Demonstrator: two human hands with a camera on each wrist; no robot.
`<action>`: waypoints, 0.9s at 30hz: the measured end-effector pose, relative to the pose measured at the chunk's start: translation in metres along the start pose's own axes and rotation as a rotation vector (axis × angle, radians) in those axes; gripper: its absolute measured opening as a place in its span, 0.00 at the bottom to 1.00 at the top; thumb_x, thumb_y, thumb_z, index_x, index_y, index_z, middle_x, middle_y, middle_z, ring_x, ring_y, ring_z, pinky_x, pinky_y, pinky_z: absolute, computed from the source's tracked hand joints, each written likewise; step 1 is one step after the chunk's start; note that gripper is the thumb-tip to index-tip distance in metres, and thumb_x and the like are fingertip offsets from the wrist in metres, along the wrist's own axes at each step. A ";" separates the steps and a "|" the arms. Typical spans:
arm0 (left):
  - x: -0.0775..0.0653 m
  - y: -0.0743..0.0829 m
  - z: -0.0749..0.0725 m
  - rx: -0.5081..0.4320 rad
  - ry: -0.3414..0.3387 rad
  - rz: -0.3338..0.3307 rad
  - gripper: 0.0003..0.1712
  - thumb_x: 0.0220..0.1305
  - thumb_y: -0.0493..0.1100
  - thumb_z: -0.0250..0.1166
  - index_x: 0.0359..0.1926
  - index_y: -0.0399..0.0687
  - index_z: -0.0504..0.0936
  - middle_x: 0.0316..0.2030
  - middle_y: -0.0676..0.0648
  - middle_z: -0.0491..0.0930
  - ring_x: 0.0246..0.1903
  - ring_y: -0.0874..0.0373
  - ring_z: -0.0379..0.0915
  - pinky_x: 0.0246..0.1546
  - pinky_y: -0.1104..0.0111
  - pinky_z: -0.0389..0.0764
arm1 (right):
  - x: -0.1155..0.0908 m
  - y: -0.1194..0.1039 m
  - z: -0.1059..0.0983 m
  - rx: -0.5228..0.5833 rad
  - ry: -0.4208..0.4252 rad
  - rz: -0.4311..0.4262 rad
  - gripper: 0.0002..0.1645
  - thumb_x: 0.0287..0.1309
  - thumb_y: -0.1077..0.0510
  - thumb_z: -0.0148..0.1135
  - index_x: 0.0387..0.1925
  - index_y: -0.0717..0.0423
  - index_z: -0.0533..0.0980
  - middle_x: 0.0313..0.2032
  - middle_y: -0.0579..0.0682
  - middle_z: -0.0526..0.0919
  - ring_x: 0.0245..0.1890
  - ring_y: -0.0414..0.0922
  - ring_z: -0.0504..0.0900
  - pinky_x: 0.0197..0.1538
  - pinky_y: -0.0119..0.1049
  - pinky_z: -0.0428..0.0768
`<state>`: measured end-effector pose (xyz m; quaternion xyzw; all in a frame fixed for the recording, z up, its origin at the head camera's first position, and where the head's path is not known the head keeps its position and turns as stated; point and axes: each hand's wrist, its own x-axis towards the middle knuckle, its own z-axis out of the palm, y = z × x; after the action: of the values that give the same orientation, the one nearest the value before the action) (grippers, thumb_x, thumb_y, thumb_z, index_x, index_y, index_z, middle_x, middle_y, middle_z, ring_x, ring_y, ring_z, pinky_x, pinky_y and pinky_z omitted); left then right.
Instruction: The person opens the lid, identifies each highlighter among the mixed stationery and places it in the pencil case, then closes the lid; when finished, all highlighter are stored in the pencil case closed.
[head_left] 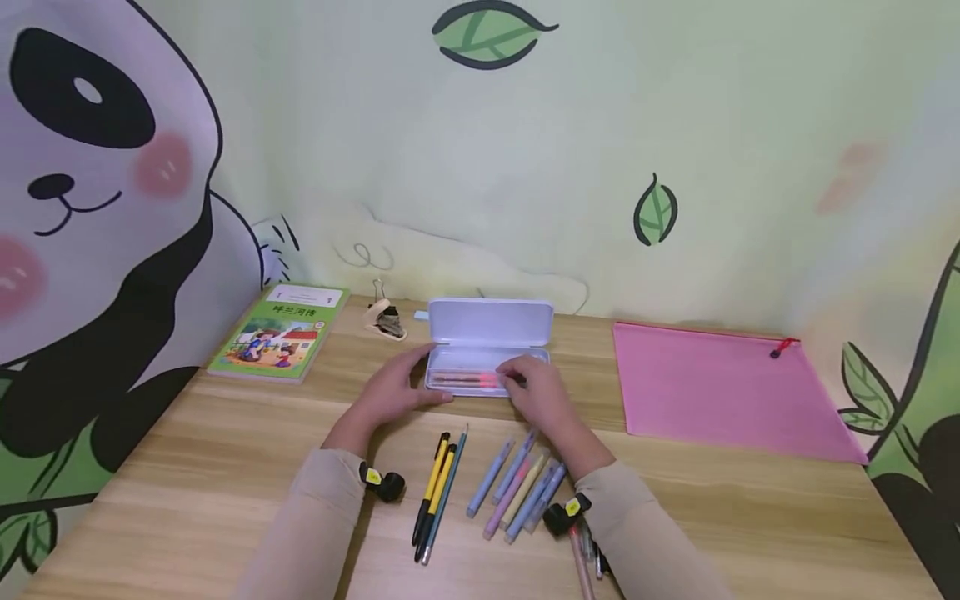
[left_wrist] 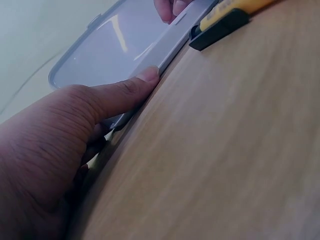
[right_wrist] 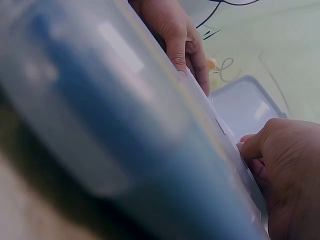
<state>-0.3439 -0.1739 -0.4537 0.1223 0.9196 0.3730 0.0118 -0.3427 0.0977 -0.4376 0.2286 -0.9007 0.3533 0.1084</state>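
An open white pencil case [head_left: 491,322] stands near the wall with its lid raised. Slim pens [head_left: 465,380] with pinkish-red ends lie along its front part. My left hand [head_left: 392,387] grips the case at its left end, the thumb [left_wrist: 127,93] along the front edge. Over the right part of the case, my right hand [head_left: 538,393] has curled fingers and pinches the end of a pen there; the fingertips partly hide it. In the right wrist view, the right hand [right_wrist: 292,165] reaches over the case's edge, with a blurred blue pen [right_wrist: 125,110] close to the camera.
Several capped highlighters [head_left: 525,492] lie in front of the case, beside two yellow-and-black pens [head_left: 435,487] and a teal pencil [head_left: 446,493]. More pens [head_left: 581,558] lie under the right forearm. A green book [head_left: 281,333], a hair claw [head_left: 386,320] and a pink zip pouch [head_left: 731,396] lie around.
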 end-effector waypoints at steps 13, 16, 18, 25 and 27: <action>-0.002 0.000 0.002 -0.010 0.019 0.023 0.59 0.48 0.67 0.77 0.77 0.54 0.62 0.72 0.45 0.65 0.72 0.45 0.58 0.72 0.48 0.58 | -0.003 0.000 0.001 0.055 0.003 0.008 0.13 0.64 0.61 0.66 0.49 0.58 0.83 0.42 0.52 0.86 0.44 0.48 0.83 0.51 0.43 0.83; -0.001 -0.001 0.006 -0.014 0.029 0.020 0.60 0.46 0.68 0.77 0.76 0.56 0.62 0.72 0.46 0.66 0.72 0.45 0.59 0.72 0.48 0.58 | -0.004 0.002 -0.001 0.041 -0.023 0.043 0.14 0.65 0.58 0.65 0.52 0.55 0.82 0.43 0.50 0.86 0.44 0.46 0.83 0.52 0.43 0.82; -0.001 -0.002 0.008 -0.012 0.034 0.008 0.60 0.45 0.69 0.78 0.76 0.57 0.63 0.71 0.47 0.67 0.71 0.46 0.59 0.72 0.47 0.59 | -0.004 0.001 -0.002 0.045 -0.039 0.062 0.16 0.66 0.57 0.65 0.54 0.54 0.81 0.43 0.48 0.85 0.45 0.46 0.82 0.53 0.43 0.82; 0.002 -0.001 0.006 -0.011 0.048 0.005 0.60 0.44 0.67 0.79 0.76 0.57 0.63 0.72 0.47 0.66 0.72 0.45 0.58 0.72 0.46 0.57 | -0.003 -0.002 -0.003 0.085 -0.027 0.055 0.20 0.66 0.58 0.64 0.59 0.55 0.77 0.43 0.48 0.86 0.45 0.46 0.82 0.53 0.43 0.82; 0.002 0.000 0.005 0.003 0.050 0.008 0.59 0.45 0.66 0.79 0.76 0.57 0.63 0.72 0.47 0.66 0.72 0.45 0.58 0.72 0.47 0.56 | -0.004 -0.004 -0.003 0.089 -0.024 0.056 0.21 0.67 0.58 0.64 0.59 0.55 0.76 0.44 0.47 0.86 0.44 0.46 0.82 0.52 0.43 0.82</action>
<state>-0.3458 -0.1702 -0.4573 0.1168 0.9197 0.3745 -0.0128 -0.3377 0.0985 -0.4346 0.2121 -0.8914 0.3930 0.0776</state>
